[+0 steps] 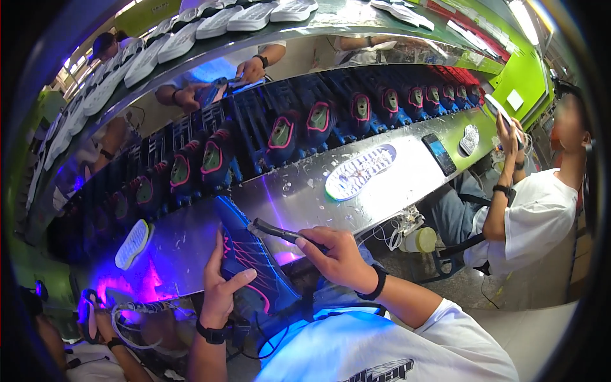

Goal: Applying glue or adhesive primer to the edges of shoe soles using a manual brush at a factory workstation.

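Observation:
My left hand (223, 280) grips a dark blue shoe upper (251, 254) with thin pink lines, thumb on one side and fingers on the other. The shoe lies tilted at the table's near edge, under blue light. In my right hand (340, 258) is a slim dark-handled brush (280, 232), its head at the edge of the shoe. Whether the bristles touch the shoe is hard to tell. Beyond my right hand, a white shoe sole (360, 172) rests on the metal table (286, 191).
A conveyor with a row of dark shoes (281, 132) runs behind the table. White soles (213, 24) line the shelf above. A phone (439, 155) and small sole (470, 140) lie right; another sole (133, 244) lies left. Co-workers sit on both sides, one (528, 210) holding a sole.

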{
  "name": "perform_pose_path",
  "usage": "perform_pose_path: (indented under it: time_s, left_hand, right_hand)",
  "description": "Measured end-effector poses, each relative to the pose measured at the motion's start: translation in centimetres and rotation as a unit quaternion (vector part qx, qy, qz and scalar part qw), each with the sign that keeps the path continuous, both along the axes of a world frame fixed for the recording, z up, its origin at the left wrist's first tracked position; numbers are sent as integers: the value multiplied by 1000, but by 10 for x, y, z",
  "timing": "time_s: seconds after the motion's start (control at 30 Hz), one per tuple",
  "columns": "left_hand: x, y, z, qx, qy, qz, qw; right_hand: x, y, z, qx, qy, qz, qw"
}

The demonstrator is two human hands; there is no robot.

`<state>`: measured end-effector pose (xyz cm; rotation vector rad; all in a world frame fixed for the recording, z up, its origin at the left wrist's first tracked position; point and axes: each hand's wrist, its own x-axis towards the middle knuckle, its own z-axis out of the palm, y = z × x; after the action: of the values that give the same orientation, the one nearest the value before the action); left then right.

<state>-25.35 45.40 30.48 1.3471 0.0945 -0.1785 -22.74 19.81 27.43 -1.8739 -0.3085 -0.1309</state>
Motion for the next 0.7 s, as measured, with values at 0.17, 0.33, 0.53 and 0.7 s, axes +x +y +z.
perform_pose_path:
  time_s: [0.17, 0.33, 0.53, 0.7]
  left_hand:
    - [-8, -7, 14, -18, 6, -4, 1000]
    - [-13, -10, 23, 22, -5, -58, 998]
    - [-12, -18, 36, -18, 14, -37, 999]
    - [-11, -16, 41, 1, 18, -18, 1000]
  right_hand:
    - [-19, -16, 15, -2, -14, 26, 1000]
    - [-15, -19, 20, -5, 2, -8, 1000]
    - [-21, -25, 25, 17, 8, 30, 999]
    - [-25, -34, 28, 24, 10, 65, 998]
